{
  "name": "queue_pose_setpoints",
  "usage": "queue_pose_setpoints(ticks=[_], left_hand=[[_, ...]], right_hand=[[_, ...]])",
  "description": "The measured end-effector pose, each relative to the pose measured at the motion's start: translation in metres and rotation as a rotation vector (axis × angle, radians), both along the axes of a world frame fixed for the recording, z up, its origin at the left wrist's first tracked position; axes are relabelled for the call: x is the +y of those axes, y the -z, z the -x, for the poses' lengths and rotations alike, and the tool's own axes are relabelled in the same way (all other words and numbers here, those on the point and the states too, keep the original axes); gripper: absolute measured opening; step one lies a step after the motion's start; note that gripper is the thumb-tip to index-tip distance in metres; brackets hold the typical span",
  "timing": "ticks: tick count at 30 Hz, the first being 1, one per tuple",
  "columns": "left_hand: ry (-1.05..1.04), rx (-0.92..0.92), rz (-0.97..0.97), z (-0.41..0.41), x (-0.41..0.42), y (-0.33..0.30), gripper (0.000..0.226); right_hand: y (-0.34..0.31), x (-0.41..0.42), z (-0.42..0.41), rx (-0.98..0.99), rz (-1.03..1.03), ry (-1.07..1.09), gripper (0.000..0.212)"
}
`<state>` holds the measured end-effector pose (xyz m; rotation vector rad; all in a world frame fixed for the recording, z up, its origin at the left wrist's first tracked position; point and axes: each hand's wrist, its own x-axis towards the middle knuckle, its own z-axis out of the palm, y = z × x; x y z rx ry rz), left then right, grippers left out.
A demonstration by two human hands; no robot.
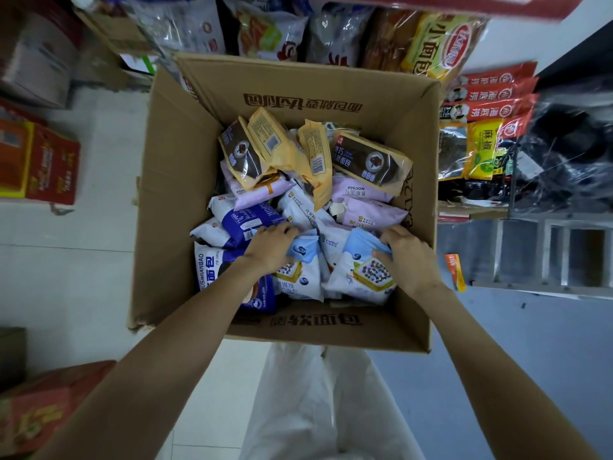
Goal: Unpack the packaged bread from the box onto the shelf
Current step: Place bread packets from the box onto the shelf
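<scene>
At the left side of the cardboard box (172, 180), the left hand (268, 249) is laid over the top edge of a light-blue blueberry bread pack (300, 265), fingers curled on it. Near the right wall, the right hand (409, 257) is closed on the upper corner of a second blueberry pack (361, 277). Both packs are still inside the box, near its front edge. If only thin wrapper is pinched, a pack can slip out, or neighbouring packs can be dragged up and dropped beside the box.
</scene>
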<state>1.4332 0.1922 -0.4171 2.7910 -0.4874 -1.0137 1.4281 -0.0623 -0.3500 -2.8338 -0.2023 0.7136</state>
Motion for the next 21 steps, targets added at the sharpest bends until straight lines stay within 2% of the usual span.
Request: queue_pose_setpoints(ticks=[3, 8, 14, 17, 21], left_hand=[[-0.021, -0.115, 0.041, 0.004, 0.006, -0.017, 0.042], [-0.221, -0.333, 0.291, 0.007, 0.023, -0.057, 0.034], [-0.534, -0.435, 0.452, 0.007, 0.033, -0.117, 0.033], [-0.698, -0.503, 0.459, 0.005, 0.035, -0.152, 0.034], [-0.763, -0.575, 0.417, 0.002, 0.039, -0.195, 0.035]], right_hand=[[-0.028, -0.007, -0.003, -0.215, -0.022, 0.036, 0.025], [-0.079, -0.028, -0.019, -0.441, -0.174, 0.234, 0.028], [-0.114, -0.047, -0.024, -0.493, -0.285, 0.369, 0.025], [-0.138, -0.049, -0.021, -0.508, -0.361, 0.446, 0.025], [-0.174, -0.048, -0.023, -0.493, -0.478, 0.499, 0.027]])
